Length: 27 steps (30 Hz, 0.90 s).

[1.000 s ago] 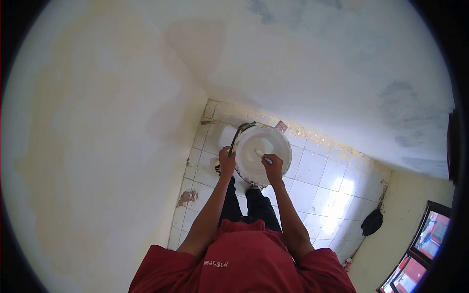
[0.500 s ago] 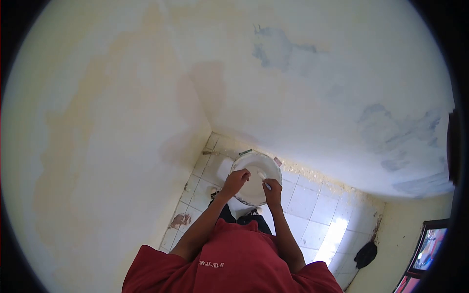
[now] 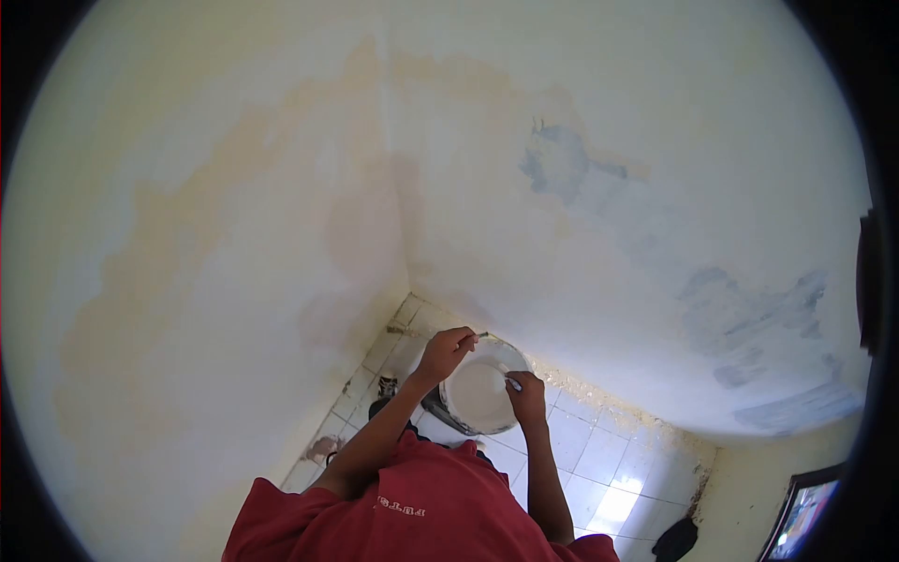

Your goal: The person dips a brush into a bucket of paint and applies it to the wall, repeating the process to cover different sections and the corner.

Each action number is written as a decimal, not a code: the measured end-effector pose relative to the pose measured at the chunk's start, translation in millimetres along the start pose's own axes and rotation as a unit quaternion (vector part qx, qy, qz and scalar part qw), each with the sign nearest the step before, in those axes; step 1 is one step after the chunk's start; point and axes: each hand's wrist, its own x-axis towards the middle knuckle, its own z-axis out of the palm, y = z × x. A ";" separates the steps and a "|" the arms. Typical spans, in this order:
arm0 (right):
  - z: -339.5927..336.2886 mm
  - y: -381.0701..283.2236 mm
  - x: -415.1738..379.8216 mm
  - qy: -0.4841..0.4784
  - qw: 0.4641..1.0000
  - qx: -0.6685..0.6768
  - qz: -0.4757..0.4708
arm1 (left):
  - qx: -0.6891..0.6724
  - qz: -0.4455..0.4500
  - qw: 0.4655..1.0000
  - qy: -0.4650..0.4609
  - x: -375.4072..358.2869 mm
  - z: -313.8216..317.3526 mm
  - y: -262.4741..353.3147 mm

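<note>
A round white bucket [image 3: 508, 350] with pale material inside stands on the tiled floor below my hands. My right hand [image 3: 527, 397] is closed over the bucket's right side, around a small tool with a blue-and-white handle [image 3: 512, 382]. The tool's whitish end points into the bucket; its exact kind is too small to tell. Above the bucket's far left rim, my left hand [image 3: 447, 354] is curled with its fingertips pinched together. Whether anything sits between those fingers is hidden.
Two walls with patchy orange and grey-blue stains [image 3: 562, 164] meet in a corner beyond the bucket. White tiles [image 3: 599, 454] cover the floor. A black item [image 3: 675, 540] lies at the lower right, near a dark-framed panel [image 3: 803, 510]. A small can-like object [image 3: 387, 386] stands left of the bucket.
The view has tilted up, so the bucket and corner sit lower. My left hand has shifted from over the bucket's inside toward its far left rim. My right hand still holds the tool.
</note>
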 end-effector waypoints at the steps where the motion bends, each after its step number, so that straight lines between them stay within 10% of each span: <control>1: -3.6 -6.9 7.3 0.012 1.000 0.000 0.004 | -0.019 -0.002 1.000 -0.001 7.8 -3.8 -5.9; 13: -61.2 -199.2 234.6 0.175 0.947 -0.179 -0.203 | -0.058 0.096 0.993 -0.038 174.6 -136.1 1.6; 27: -103.0 -258.9 360.9 0.186 0.936 -0.202 -0.222 | -0.102 0.075 0.991 -0.048 212.6 -187.8 5.8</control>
